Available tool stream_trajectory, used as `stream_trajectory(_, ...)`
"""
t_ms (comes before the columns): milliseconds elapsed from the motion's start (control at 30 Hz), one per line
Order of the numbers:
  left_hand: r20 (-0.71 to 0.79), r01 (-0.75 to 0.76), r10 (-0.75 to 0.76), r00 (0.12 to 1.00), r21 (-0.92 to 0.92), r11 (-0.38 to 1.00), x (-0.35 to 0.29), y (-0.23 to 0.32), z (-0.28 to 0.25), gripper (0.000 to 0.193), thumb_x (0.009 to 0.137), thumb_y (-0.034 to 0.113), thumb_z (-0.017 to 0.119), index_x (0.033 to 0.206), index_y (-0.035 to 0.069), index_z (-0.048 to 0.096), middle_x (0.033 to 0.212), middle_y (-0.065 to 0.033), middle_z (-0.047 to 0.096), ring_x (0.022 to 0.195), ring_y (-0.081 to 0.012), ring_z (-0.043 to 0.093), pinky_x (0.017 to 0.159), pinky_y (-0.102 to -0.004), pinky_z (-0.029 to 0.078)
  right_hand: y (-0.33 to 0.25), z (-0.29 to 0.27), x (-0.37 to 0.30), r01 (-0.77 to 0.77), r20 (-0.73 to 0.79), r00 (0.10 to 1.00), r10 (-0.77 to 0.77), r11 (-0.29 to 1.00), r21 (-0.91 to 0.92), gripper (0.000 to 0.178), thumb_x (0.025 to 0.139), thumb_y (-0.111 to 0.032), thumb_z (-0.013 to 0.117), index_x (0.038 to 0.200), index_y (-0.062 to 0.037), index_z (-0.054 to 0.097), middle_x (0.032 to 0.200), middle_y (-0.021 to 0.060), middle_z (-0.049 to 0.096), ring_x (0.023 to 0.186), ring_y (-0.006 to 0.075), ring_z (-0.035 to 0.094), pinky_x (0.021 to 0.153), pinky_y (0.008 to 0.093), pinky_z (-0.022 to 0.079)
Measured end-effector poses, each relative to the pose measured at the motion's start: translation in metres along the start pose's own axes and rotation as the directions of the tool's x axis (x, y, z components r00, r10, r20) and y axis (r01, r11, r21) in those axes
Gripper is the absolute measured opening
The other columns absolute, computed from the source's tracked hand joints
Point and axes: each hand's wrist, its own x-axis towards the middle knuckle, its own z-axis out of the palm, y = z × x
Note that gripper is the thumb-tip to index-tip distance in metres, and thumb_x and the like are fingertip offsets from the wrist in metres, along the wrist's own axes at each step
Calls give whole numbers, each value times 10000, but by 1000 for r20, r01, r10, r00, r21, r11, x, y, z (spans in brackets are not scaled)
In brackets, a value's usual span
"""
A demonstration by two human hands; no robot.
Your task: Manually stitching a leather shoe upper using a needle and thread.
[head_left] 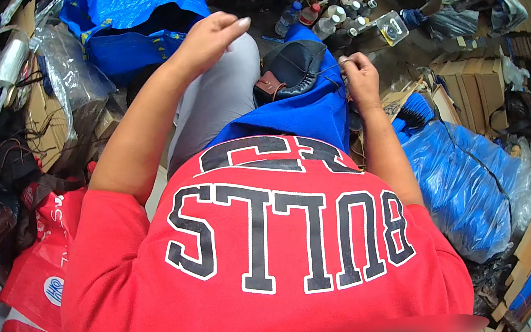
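1. Seated among clutter, we look down on a dark leather shoe resting on a blue cloth spread over our lap, toe toward roughly two o'clock and the brown heel tab toward eight o'clock, so its long axis runs slantwise across the knee.

2. Our right hand sits just beside the shoe at its three o'clock side, fingers pinched together on what looks like a thin dark thread drawn taut from the shoe's upper; whether a needle is also in that pinch is too small to tell.

3. Our left hand is raised over the grey-trousered knee, at about ten o'clock from the shoe and clearly apart from it. Its fingers are curled loosely together with the thumb out; we cannot tell whether anything fine is held in them.

4. Of the two hands the right is the nearer, the thread running nearly level from shoe to fingertips, toward three o'clock.

5. Beyond the shoe, at twelve to one o'clock, stand several small plastic bottles on the floor. A blue bag lies at eleven o'clock, a bundle in blue plastic wrap at four o'clock, flattened cardboard at three, and a red bag at eight.
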Motion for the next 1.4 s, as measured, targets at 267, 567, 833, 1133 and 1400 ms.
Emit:
stream_trajectory(267,240,244,-48,969,-965,95,11,33,44,414,949,377,422,619,128,443,678,-55,547,725,-249,567,840,-351,403,-52,21,-13,-341,306,925,225,135,930,450,950,-427,392,705,-77,531,658,60,509,623,196,492,706,361,439)
stream_trajectory(567,119,274,-270,955,-700,660,25,-12,6,397,949,379,433,685,91,505,697,-58,569,530,-142,548,645,-317,488,-20,-20,-47,-486,411,873,262,423,764,364,906,-405,510,748,-80,555,797,91,601,794,245,563,909,433,423)
stream_trajectory(833,216,-372,314,924,326,869,-29,12,46,255,792,265,649,935,53,652,992,-130,582,927,-301,575,820,-370,464,-20,-40,-18,217,212,956,-203,975,-46,433,766,-174,693,1168,-55,585,924,44,624,809,151,563,756,271,456)
stream_trajectory(1133,483,-494,369,794,161,854,-20,-5,70,280,714,134,697,967,50,613,930,-133,575,907,-321,576,788,-389,461,-70,19,-1,44,363,923,127,902,-429,382,766,-339,709,988,-35,646,750,23,588,681,105,520,613,265,435)
stream_trajectory(1400,393,-371,286,874,159,915,-8,-2,55,275,760,275,699,929,60,670,928,-120,605,863,-274,599,770,-351,473,-19,-52,-39,-103,56,993,100,993,65,357,898,-265,562,1157,-22,599,997,35,619,852,113,531,777,249,421)
